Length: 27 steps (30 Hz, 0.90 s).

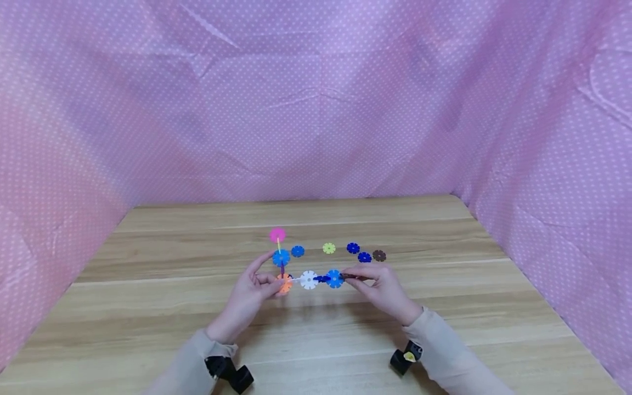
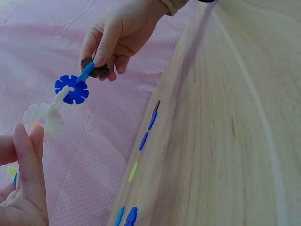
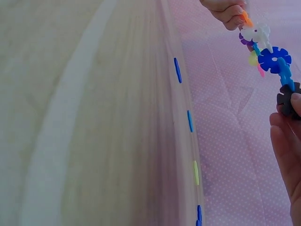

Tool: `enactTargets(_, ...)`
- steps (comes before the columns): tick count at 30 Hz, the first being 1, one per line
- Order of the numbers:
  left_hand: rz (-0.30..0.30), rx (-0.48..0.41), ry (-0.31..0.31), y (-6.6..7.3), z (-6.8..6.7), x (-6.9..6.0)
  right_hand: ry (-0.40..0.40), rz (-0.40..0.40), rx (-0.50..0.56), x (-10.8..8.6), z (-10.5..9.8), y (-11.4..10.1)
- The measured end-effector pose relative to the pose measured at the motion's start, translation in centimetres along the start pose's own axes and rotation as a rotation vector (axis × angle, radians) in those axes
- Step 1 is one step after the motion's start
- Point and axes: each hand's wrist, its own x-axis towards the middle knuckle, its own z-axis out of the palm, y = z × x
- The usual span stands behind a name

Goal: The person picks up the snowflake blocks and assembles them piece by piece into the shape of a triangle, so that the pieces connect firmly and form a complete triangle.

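Both hands hold up a chain of interlocked notched plastic discs above the table. My left hand pinches the orange disc at the chain's corner. From there a purple disc, a light blue disc, a yellow disc and a pink disc run away from me. Toward the right run white discs, a dark blue disc and another light blue disc. At that end my right hand pinches a brown disc, which touches the light blue one.
Loose discs lie on the wooden table beyond the chain: a blue disc, a yellow-green disc, two dark blue discs and a brown disc. Another dark blue disc lies farther left. A pink dotted curtain surrounds the table.
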Motion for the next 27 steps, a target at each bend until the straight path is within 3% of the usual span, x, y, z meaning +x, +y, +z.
enactTargets(7,0.016,-0.022,0.014,-0.1,-0.7,-0.2,0.031,0.132,-0.011,-0.1,-0.9,0.3)
enactTargets(17,0.026,-0.030,0.036,-0.2,-1.8,-0.4,0.075,0.427,0.071,0.0,-3.1,2.8)
enactTargets(27,0.022,0.033,0.042,-0.1,-1.9,-0.7,0.036,0.563,-0.008,0.2,-5.3,6.3)
